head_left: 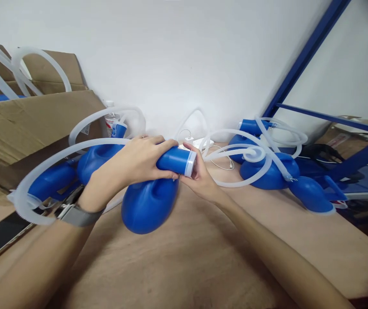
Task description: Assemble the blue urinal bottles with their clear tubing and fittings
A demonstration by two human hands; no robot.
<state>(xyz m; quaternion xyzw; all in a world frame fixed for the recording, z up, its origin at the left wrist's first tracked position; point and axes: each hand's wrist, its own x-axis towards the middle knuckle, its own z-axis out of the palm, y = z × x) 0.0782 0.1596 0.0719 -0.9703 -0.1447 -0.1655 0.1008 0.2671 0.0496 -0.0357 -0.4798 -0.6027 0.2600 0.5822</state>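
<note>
A blue plastic cylinder (173, 159) with a translucent white end ring (190, 164) is held level between my hands, above the wooden table. My left hand (143, 158) wraps over it from the left, with a grey-strapped watch (79, 212) on the wrist. My right hand (203, 178) is closed on the ring end, thumb beneath and fingers behind. Just below hangs a rounded blue bottle (150, 206) with a recess near its top; whether it is joined to the cylinder is hidden by my left hand. A translucent hose (74, 148) curves leftward from behind my left hand.
More blue bottles with hoses lie at left (53, 180) and right (269, 171). An open cardboard box (38, 116) with hoses stands at back left, beside a clear drink bottle (111, 116). A white cable (224, 165) lies near the wall. A blue metal frame (302, 56) rises at right.
</note>
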